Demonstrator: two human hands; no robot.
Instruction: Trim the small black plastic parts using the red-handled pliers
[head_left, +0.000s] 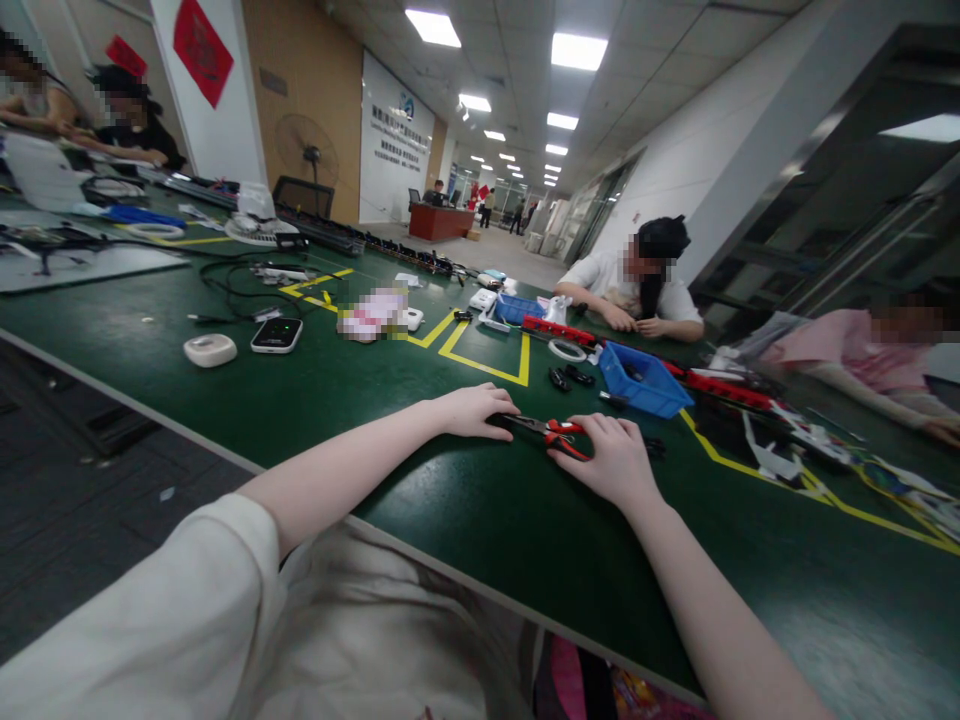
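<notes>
My right hand (613,462) is wrapped round the red handles of a pair of pliers (556,428), whose jaws point left. My left hand (474,411) is closed at the tip of the jaws, with fingers and thumb around something dark. Whether that is a separate small black piece or the jaw tips themselves, I cannot tell. Both hands are just above the green table (450,500). Beyond the pliers lie small black parts (559,378) and a blue bin (643,380) with dark pieces inside.
A white roll (567,350) and a second blue bin (519,309) lie farther back. On the left are a white-and-black device (277,335), a white rounded case (210,349) and black cables (225,285). A co-worker (637,285) sits across the table, another person (862,350) at the right.
</notes>
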